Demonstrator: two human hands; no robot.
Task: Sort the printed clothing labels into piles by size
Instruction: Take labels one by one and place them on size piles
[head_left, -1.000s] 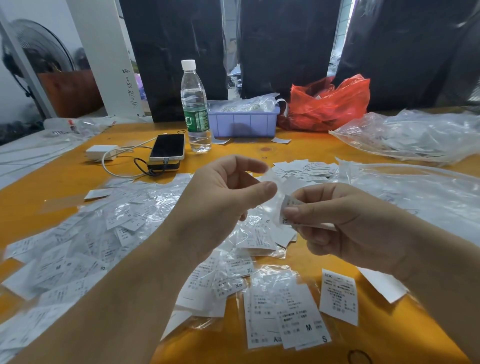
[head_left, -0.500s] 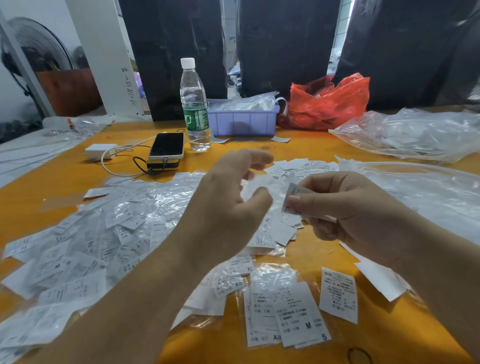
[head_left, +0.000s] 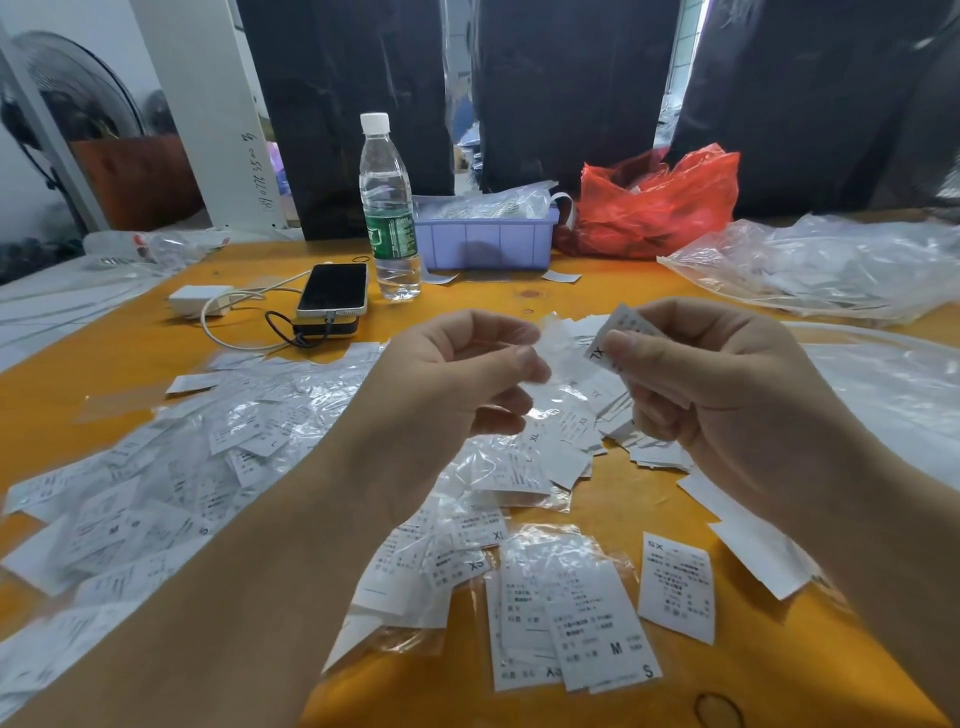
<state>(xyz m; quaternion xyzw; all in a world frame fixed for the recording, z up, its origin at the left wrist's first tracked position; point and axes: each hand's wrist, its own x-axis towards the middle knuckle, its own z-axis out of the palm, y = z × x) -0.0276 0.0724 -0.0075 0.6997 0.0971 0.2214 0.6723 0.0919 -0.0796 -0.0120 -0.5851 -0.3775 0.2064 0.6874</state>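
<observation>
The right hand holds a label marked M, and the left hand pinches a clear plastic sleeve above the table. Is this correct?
Not quite. In the head view the label in the right hand reads XL, not M. The rest holds: the left hand pinches a clear plastic sleeve above the table.

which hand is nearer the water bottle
Left. The left hand hangs just in front of the water bottle, slightly to its right. The right hand, pinching an XL label, sits farther off to the right.
</observation>
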